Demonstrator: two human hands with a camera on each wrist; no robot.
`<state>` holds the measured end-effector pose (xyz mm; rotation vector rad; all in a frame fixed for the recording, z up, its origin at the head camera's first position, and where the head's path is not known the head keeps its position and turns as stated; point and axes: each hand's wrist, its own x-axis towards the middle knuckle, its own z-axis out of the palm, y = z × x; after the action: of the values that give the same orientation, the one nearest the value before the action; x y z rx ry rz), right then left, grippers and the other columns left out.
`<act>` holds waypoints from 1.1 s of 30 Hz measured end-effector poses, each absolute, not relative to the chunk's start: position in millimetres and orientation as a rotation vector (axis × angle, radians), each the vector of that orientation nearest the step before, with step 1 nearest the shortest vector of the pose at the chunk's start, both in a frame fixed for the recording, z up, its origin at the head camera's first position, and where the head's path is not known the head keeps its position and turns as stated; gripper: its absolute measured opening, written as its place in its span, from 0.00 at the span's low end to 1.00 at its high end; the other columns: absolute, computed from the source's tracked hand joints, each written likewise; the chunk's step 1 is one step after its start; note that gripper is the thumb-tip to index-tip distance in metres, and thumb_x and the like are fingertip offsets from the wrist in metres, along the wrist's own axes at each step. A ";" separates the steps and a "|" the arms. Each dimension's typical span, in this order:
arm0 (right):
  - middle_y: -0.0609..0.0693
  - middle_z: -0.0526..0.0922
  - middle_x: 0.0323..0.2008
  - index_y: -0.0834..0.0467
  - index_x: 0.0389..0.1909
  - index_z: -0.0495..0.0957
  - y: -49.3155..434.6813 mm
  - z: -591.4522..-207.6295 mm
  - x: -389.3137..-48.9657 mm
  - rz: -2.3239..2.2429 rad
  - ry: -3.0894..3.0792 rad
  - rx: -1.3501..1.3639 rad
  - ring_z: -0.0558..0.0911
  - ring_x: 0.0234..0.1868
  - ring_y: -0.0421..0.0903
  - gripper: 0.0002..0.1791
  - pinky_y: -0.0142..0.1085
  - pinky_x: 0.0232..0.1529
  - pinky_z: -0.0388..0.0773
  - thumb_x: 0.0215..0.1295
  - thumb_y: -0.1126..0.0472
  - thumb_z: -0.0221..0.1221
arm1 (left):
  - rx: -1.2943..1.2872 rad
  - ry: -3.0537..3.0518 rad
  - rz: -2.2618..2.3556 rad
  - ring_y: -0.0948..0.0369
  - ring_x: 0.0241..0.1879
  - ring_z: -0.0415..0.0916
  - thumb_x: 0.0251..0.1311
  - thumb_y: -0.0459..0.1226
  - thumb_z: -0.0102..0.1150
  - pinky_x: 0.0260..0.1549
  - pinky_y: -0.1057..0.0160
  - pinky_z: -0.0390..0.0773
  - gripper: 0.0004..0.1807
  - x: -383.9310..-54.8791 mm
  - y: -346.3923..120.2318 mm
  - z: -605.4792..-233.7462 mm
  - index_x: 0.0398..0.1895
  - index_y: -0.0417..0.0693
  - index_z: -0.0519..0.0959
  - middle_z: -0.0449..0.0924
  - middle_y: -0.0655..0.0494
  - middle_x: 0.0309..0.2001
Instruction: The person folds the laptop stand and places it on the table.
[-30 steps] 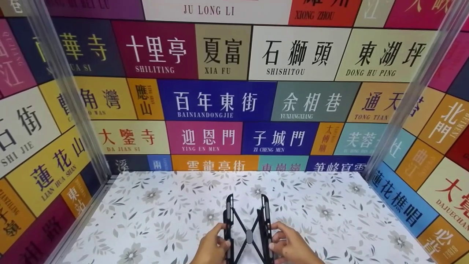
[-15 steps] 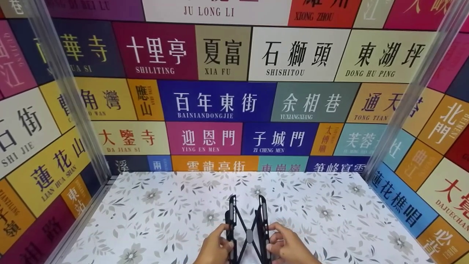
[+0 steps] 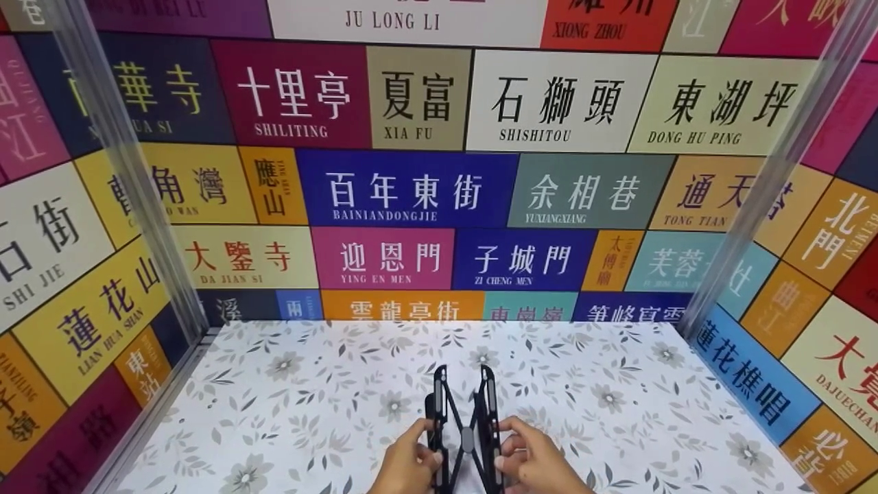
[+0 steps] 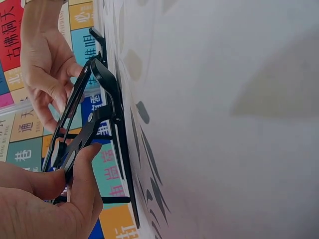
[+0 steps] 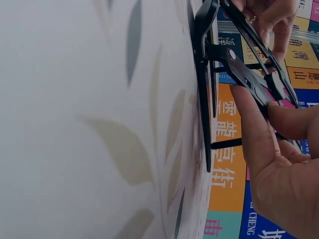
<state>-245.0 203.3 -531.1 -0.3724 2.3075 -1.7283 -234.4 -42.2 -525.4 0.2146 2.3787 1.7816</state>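
A black folding laptop stand [image 3: 468,440] stands on the table in front of me, its two side arms joined by crossed struts with a grey hub. My left hand [image 3: 406,463] pinches the left side arm between thumb and fingers. On the opposite side, my right hand [image 3: 542,463] pinches the right arm the same way. In the left wrist view, the stand [image 4: 89,124] shows raised upper bars over a base bar lying along the tabletop. The right wrist view has thumb and index finger of my right hand [image 5: 279,159] on a slanted bar.
A white tabletop [image 3: 309,412] printed with grey flowers and leaves lies under the stand. Colourful sign-patterned walls [image 3: 411,189] enclose its back and sides. Clear upright strips [image 3: 754,171] run along the corners.
The stand's two side arms have come closer together, the left moving right and the right moving left. Both hands have moved inward with them, keeping hold.
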 end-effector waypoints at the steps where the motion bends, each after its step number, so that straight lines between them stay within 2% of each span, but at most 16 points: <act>1: 0.53 0.74 0.31 0.56 0.54 0.68 202.9 -531.2 -245.0 -1.728 2.310 -0.380 0.77 0.28 0.44 0.26 0.47 0.23 0.81 0.54 0.69 0.63 | 0.222 2.374 1.787 0.60 0.17 0.74 0.55 0.27 0.57 0.15 0.62 0.77 0.22 -234.2 -41.9 -525.5 0.53 0.51 0.71 0.78 0.52 0.23; 16: 0.53 0.74 0.31 0.57 0.54 0.68 196.5 -534.1 -245.7 -1.713 2.328 -0.433 0.77 0.28 0.44 0.25 0.48 0.23 0.81 0.54 0.69 0.62 | 0.280 2.370 1.836 0.59 0.17 0.75 0.53 0.25 0.57 0.15 0.62 0.78 0.23 -232.3 -34.0 -525.5 0.51 0.55 0.72 0.78 0.51 0.22; 23: 0.53 0.73 0.30 0.56 0.55 0.68 192.7 -534.0 -244.7 -1.712 2.346 -0.448 0.77 0.27 0.43 0.26 0.47 0.22 0.80 0.53 0.70 0.62 | 0.283 2.334 1.860 0.59 0.18 0.76 0.55 0.26 0.57 0.14 0.62 0.78 0.23 -231.0 -31.0 -524.2 0.54 0.51 0.71 0.78 0.50 0.23; 33: 0.54 0.74 0.30 0.57 0.54 0.68 187.3 -532.9 -243.6 -1.707 2.341 -0.482 0.79 0.27 0.45 0.26 0.46 0.22 0.81 0.53 0.71 0.61 | 0.276 2.304 1.863 0.59 0.19 0.77 0.55 0.27 0.58 0.14 0.61 0.78 0.24 -230.7 -27.5 -525.8 0.56 0.52 0.71 0.78 0.51 0.24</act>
<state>-243.6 187.3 -532.9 -0.4822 2.3406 -1.7072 -230.7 -27.5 -525.8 0.2756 2.3039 1.8634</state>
